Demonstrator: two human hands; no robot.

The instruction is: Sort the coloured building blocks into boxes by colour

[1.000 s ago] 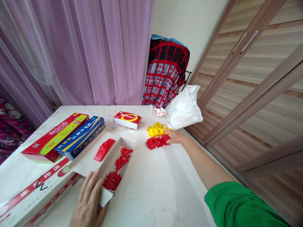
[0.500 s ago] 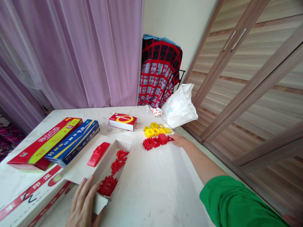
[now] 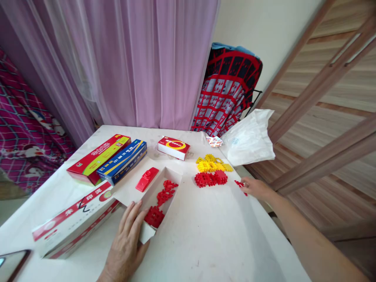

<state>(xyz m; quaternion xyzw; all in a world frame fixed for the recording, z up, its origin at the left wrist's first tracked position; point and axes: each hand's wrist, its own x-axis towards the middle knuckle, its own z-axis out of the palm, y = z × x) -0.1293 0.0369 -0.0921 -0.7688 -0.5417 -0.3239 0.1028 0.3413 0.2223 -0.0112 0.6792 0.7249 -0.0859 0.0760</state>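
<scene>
My left hand (image 3: 127,239) grips the near left corner of an open white cardboard box (image 3: 175,172), fingers along its side and thumb by the near flap. Several red interlocking plastic pieces (image 3: 167,194) lie inside this box. On its folded-back lid rests a red plastic object (image 3: 147,179). My right hand (image 3: 256,188), near the table's right edge, pinches a red gear-edged building piece (image 3: 241,187) just apart from the rest. To its left lies a row of joined red building pieces (image 3: 210,179), with yellow building pieces (image 3: 213,163) right behind them.
A red-and-green box (image 3: 100,156), a blue box (image 3: 122,161) and a long white-and-red box (image 3: 76,221) occupy the left. A small red-and-white box (image 3: 174,147) stands farther back. A white plastic bag (image 3: 248,137) hangs at the right edge; a phone (image 3: 13,264) lies front left.
My right hand has drawn back toward me and right, with a red building piece pulled away from the red row. My left hand stays at the box. The view has turned left.
</scene>
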